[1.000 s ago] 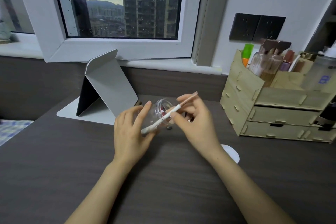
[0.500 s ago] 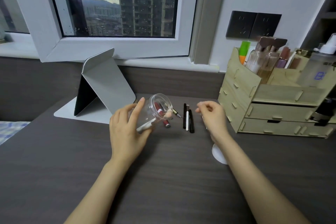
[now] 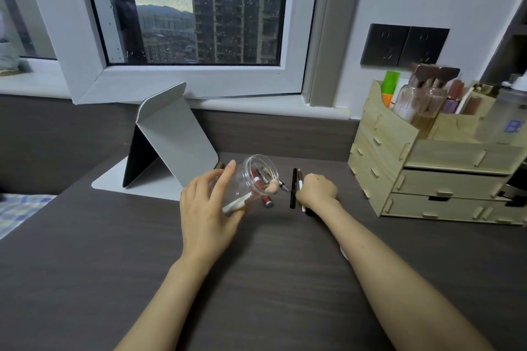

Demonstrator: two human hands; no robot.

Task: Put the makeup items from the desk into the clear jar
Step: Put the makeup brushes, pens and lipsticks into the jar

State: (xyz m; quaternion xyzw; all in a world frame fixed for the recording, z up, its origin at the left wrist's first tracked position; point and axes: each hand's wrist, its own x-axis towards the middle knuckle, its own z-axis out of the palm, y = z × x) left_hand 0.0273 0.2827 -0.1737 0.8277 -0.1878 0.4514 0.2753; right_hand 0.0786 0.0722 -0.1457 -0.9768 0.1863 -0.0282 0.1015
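Note:
My left hand [image 3: 205, 208] grips the clear jar [image 3: 253, 177], tilted with its mouth up and to the right. Inside it lie a white pencil [image 3: 236, 204], a red tube and other makeup items. A dark red lipstick [image 3: 267, 202] and a small gold-tipped pen [image 3: 283, 186] lie on the desk just right of the jar. Further right lie a black pencil [image 3: 293, 191] and a white-and-brown pencil [image 3: 300, 179] side by side. My right hand [image 3: 316, 189] rests curled over these pencils; whether its fingers grip one is hidden.
A grey folding tablet stand [image 3: 171, 139] sits behind the jar at the left. A wooden drawer organiser [image 3: 427, 168] full of bottles stands at the right. A white round lid [image 3: 343, 252] peeks out under my right forearm. The dark desk [image 3: 271, 279] ends at the window wall.
The white pencil went from my right hand into the jar. My right hand then moved right and down onto the pencils lying on the desk. The jar stays tilted in my left hand.

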